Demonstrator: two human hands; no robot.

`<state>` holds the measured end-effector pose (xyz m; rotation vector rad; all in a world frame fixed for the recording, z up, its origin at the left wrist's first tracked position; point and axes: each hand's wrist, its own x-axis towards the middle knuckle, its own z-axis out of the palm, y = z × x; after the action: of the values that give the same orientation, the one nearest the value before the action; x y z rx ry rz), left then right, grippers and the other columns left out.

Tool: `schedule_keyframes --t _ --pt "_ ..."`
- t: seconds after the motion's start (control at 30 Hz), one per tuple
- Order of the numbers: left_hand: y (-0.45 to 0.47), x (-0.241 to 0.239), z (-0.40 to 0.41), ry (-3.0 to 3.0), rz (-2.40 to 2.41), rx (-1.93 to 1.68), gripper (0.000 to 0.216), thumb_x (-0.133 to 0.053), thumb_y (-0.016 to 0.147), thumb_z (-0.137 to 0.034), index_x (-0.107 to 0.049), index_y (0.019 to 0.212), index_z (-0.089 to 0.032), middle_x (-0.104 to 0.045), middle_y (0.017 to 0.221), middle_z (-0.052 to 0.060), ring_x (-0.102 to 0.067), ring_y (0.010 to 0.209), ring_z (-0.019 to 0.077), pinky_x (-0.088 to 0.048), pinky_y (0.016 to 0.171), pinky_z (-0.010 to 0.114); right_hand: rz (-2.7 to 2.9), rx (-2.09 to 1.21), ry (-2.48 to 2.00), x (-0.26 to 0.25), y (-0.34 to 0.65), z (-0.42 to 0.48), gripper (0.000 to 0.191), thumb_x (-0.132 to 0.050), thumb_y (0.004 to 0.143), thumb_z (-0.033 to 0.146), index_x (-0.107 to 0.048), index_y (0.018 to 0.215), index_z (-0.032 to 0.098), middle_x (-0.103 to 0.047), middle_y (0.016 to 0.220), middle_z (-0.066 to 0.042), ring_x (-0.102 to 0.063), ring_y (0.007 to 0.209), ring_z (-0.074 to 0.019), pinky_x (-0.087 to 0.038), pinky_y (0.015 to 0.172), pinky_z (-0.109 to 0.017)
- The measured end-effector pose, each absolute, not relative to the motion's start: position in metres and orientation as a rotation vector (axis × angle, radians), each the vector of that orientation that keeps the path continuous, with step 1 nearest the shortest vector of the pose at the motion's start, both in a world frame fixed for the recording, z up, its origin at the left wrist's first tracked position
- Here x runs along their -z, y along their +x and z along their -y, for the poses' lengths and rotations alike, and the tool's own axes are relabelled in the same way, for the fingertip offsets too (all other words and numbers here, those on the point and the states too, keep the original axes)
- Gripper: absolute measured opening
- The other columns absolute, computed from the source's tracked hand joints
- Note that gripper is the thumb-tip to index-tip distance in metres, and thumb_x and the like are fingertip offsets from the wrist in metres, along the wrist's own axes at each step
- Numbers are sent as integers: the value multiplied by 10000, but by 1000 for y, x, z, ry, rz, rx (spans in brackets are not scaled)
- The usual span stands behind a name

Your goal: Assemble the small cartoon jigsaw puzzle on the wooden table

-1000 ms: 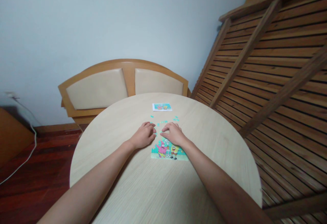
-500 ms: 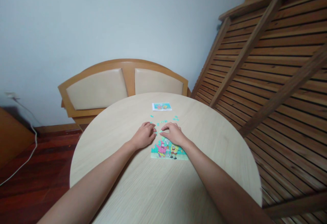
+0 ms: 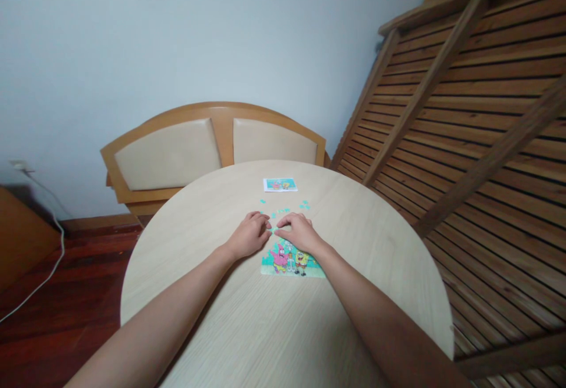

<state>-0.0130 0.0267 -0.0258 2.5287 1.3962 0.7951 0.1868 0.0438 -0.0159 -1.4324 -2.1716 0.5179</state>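
A partly assembled jigsaw puzzle [image 3: 278, 267] with pink and yellow cartoon figures on teal lies on the round table. Just beyond its upper edge, my left hand [image 3: 250, 236] is curled, thumb and fingertips closed around what looks like a small teal puzzle piece. Facing it, my right hand [image 3: 300, 232] is in a pinch, its fingertips at a teal puzzle piece [image 3: 273, 229] in the narrow gap between the hands. My right hand and wrist cover the puzzle's upper right part. Several loose teal pieces [image 3: 305, 204] lie beyond the hands.
A small picture card [image 3: 280, 185] showing the same figures lies farther back on the pale wooden table [image 3: 198, 329]. Behind stands a padded headboard [image 3: 172, 152] against the wall. A slatted wooden frame [image 3: 442, 140] leans at the right. A white cable [image 3: 59, 258] hangs at the left.
My right fingertips have shifted slightly left, closer to my left hand. My left hand stays almost where it was; the puzzle and card have not moved.
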Motion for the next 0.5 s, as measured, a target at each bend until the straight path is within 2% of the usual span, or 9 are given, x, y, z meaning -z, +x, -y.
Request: schedule_keyframes --t 0.27,0.4,0.5 --pt "-14 24 -26 2531 -1377 -807 42 -592 874 -190 -623 902 -191 -690 1166 103 -570 1181 281 -416 1089 481 2168 -486 -1416 11 189 -41 151 -712 841 402 -765 905 275 -739 1079 -19 -610 1116 -250 -403 978 -402" --pt "-14 22 -25 2541 -1352 -823 85 -569 872 -164 -635 913 -197 -703 1119 88 -588 1156 267 -416 1081 471 2171 -479 -1389 6 198 -45 168 -615 916 337 -766 905 266 -753 1046 -18 -640 1057 -216 -430 947 -357" --pt "-13 20 -24 2557 -1312 -823 141 -571 884 -174 -661 987 -209 -704 1120 70 -596 1136 252 -422 1067 456 2175 -462 -1383 2 209 -46 135 -649 888 319 -769 909 259 -748 1056 -28 -630 1074 -226 -415 980 -371"
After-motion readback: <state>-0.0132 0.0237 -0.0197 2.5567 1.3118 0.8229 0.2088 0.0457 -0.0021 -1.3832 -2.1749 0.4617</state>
